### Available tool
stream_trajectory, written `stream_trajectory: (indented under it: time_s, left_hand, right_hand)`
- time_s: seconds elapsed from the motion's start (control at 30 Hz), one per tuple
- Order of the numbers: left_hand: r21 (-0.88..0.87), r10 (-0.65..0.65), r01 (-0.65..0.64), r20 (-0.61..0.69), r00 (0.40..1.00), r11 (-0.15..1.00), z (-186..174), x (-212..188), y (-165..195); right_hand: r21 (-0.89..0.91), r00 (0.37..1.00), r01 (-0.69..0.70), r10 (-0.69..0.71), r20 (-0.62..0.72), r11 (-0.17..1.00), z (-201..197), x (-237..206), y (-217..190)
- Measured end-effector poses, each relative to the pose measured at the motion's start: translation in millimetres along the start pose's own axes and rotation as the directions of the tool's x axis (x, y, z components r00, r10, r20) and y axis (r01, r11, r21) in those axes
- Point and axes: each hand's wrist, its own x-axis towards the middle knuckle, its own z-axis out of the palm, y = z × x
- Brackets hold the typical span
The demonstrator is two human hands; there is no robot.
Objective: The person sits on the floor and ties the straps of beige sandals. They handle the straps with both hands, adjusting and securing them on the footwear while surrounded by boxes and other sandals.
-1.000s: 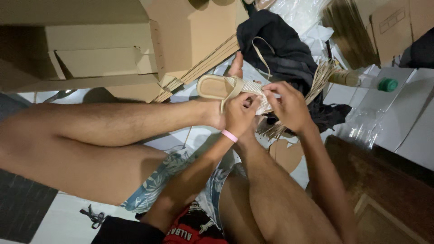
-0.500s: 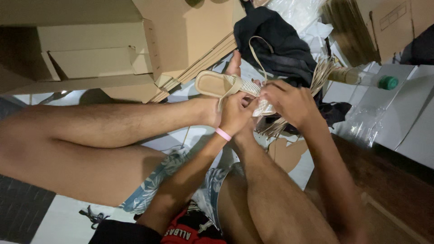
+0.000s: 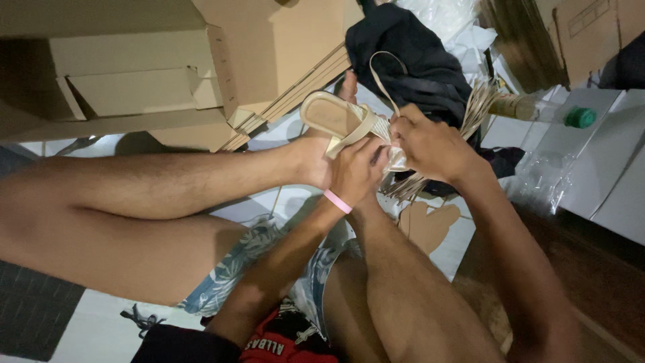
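I sit on the floor with my legs stretched out. A beige flat sandal (image 3: 332, 115) rests against my foot, held between both hands. My left hand (image 3: 354, 171), with a pink band on the wrist, grips the sandal's strap from below. My right hand (image 3: 430, 144) pinches the same strap area from the right. A thin beige strap (image 3: 383, 77) loops up from the sandal over a dark cloth. A bundle of pale strips (image 3: 480, 107) lies under and behind my right hand.
Open cardboard boxes (image 3: 134, 74) and stacked flat cardboard fill the upper left. A dark garment (image 3: 410, 57) lies ahead. White boxes (image 3: 605, 154) with a green cap (image 3: 580, 117), a bottle and clear plastic wrap (image 3: 544, 181) stand at right.
Both hands stay on the sandal; the fingers have shifted slightly along the strap and the loose strap loop has moved a little.
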Motion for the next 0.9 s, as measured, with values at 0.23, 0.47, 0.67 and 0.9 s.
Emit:
stream_trajectory:
  time_s: [0.23,0.47,0.67,0.9]
  left_hand:
    - [0.073,0.047,-0.047,-0.007,0.999,0.996,-1.3,-1.2,1.6]
    - [0.059,0.042,-0.04,-0.044,0.998,0.997,-0.4,-0.2,10.1]
    - [0.087,-0.016,0.016,0.008,1.0,0.996,-2.9,-1.1,10.4]
    - [0.013,-0.052,0.052,0.015,0.999,0.999,0.0,0.7,-1.5]
  right_hand:
    - [0.272,0.997,0.074,-0.067,-0.036,0.959,17.2,1.5,24.0]
    - [0.379,0.965,0.173,-0.079,-0.25,0.909,45.3,-5.7,31.0]
    - [0.438,0.923,0.221,-0.042,-0.383,0.871,69.3,-10.5,31.1]
    - [0.791,0.958,-0.192,0.286,0.022,0.581,78.7,-1.9,45.9]
